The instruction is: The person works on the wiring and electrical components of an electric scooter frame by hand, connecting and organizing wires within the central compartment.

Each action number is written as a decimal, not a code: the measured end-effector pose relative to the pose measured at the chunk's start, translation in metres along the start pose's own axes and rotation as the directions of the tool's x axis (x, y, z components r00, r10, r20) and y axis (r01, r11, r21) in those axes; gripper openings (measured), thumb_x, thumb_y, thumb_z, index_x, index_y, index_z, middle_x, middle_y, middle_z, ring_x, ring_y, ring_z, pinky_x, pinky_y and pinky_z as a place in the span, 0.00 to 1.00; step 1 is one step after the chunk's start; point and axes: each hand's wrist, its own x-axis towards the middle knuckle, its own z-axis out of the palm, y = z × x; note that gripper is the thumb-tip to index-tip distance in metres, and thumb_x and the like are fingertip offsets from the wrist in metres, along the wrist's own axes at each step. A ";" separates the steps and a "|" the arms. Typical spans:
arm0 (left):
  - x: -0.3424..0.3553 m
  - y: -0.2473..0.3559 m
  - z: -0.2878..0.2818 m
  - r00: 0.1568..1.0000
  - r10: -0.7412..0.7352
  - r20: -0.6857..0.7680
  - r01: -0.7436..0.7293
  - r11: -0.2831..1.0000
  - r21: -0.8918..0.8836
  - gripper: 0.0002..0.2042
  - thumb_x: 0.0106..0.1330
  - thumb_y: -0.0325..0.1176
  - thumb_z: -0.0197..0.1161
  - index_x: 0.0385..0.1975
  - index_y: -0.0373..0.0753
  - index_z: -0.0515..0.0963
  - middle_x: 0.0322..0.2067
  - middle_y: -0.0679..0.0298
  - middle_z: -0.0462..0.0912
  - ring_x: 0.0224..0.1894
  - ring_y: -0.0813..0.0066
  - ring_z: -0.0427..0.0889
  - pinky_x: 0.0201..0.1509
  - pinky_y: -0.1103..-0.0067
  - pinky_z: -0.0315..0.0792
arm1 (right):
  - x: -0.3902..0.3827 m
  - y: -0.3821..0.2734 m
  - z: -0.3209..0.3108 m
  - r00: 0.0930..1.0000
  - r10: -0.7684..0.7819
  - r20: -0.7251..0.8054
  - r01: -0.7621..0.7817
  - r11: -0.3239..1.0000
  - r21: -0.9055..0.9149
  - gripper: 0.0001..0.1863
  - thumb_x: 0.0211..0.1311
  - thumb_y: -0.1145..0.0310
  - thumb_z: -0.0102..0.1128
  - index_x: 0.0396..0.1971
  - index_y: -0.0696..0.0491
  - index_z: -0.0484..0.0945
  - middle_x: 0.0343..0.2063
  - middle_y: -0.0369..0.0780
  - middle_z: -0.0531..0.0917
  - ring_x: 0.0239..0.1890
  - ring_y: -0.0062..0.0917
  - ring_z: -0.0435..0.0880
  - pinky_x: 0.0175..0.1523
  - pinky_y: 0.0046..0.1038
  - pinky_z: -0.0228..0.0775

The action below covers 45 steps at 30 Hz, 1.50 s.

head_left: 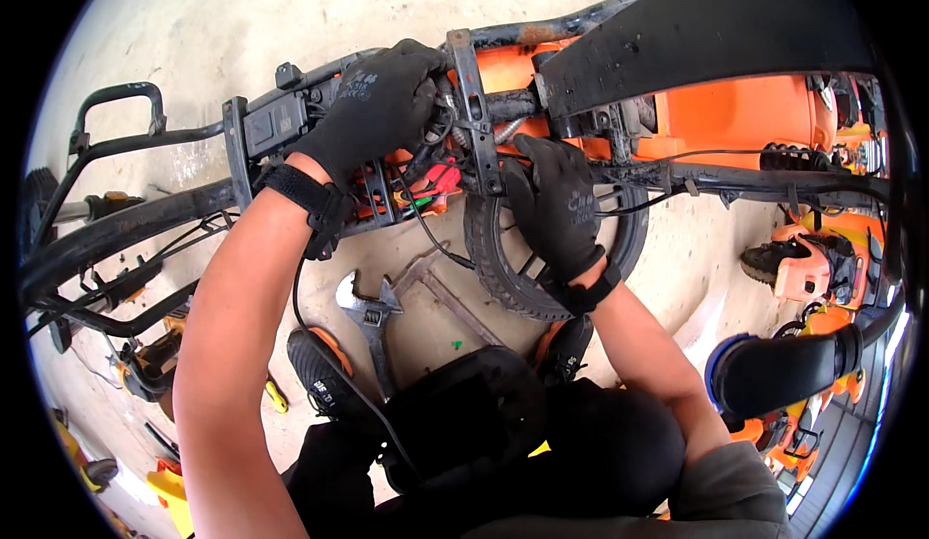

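Both hands wear black gloves. My left hand (375, 106) is closed at cables (443, 123) left of an upright metal crossbar (468, 65) on a dark vehicle frame; what its fingertips grip is hidden. My right hand (549, 205) sits lower, beside the crossbar's lower end, fingers bent in around something I cannot make out. A black controller box (273, 123) is mounted left of my left hand. Red and green wires (431, 186) show between the frame rails. Orange bodywork (735, 113) lies behind the frame on the right, and a tyre (486, 258) is below my right hand.
An adjustable wrench (368, 316) and a hammer (453, 307) lie on the pale floor (223, 26) by my feet. A black panel (706, 26) spans the upper right. A yellow-handled tool (277, 396) lies lower left. Orange vehicles (834, 249) stand along the right.
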 end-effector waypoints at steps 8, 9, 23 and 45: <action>0.002 0.011 -0.010 0.993 -0.009 0.122 0.001 0.998 0.066 0.15 0.71 0.32 0.56 0.55 0.39 0.78 0.41 0.52 0.78 0.42 0.52 0.80 0.48 0.64 0.74 | 0.006 0.003 0.002 0.996 -0.006 0.088 0.002 0.999 0.053 0.19 0.61 0.72 0.61 0.53 0.54 0.81 0.46 0.46 0.83 0.48 0.44 0.81 0.53 0.42 0.71; 0.004 0.013 -0.008 0.993 -0.002 0.119 -0.009 0.996 0.093 0.15 0.71 0.33 0.57 0.55 0.39 0.78 0.41 0.52 0.78 0.43 0.52 0.80 0.48 0.63 0.74 | 0.007 0.002 0.001 0.996 0.008 0.084 -0.014 0.997 0.075 0.19 0.61 0.72 0.60 0.53 0.54 0.81 0.46 0.46 0.83 0.48 0.44 0.81 0.53 0.42 0.71; -0.009 0.004 -0.008 0.992 0.083 0.096 -0.097 0.984 0.148 0.21 0.64 0.38 0.64 0.57 0.41 0.76 0.51 0.53 0.80 0.51 0.49 0.78 0.58 0.60 0.71 | 0.013 -0.001 0.003 0.979 0.009 0.206 -0.004 1.000 -0.023 0.18 0.59 0.73 0.61 0.51 0.52 0.81 0.39 0.44 0.84 0.42 0.42 0.82 0.46 0.42 0.71; -0.016 0.007 -0.007 0.999 -0.006 0.049 0.007 1.000 -0.025 0.25 0.63 0.29 0.63 0.62 0.36 0.71 0.45 0.46 0.82 0.49 0.45 0.81 0.54 0.58 0.74 | 0.020 0.012 0.012 0.958 -0.005 0.287 0.031 0.996 -0.088 0.25 0.57 0.69 0.62 0.57 0.51 0.76 0.33 0.48 0.84 0.38 0.46 0.84 0.42 0.45 0.75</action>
